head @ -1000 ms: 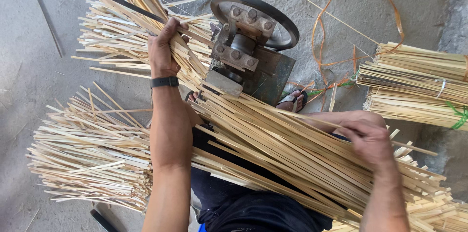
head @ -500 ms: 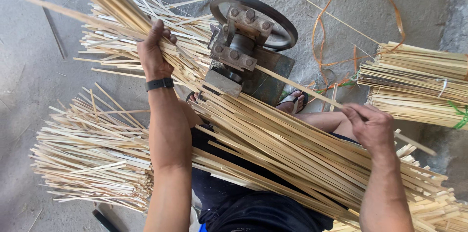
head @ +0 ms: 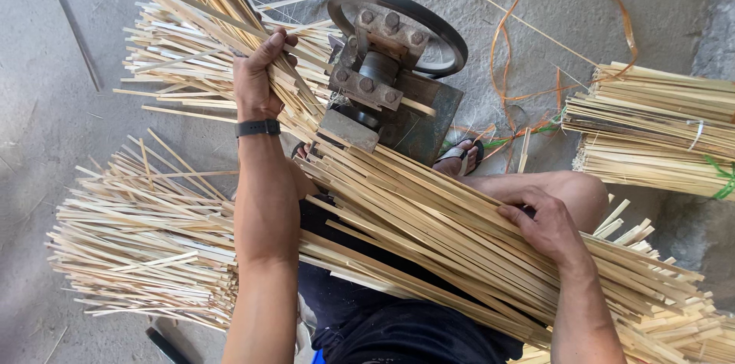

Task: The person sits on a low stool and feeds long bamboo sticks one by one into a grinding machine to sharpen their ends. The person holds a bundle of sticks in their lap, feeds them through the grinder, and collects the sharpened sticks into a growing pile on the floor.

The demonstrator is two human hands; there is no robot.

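Both hands on the long bamboo strips (head: 429, 234) across my lap: left hand (head: 259, 77) clamps them nr the metal wheel machine (head: 390, 73), right hand (head: 545, 222) grips lower down.

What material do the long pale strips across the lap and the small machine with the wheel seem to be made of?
The strips look like split bamboo or a similar light wood: pale yellow, matte, thin and flat, with straight fibres. The machine appears to be metal: a dull grey block with bolt heads, and its wheel has a dark rim, possibly rubber or painted.

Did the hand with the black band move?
Yes. The left hand slid up the bamboo strips, farther from the person, now level with the metal wheel machine.
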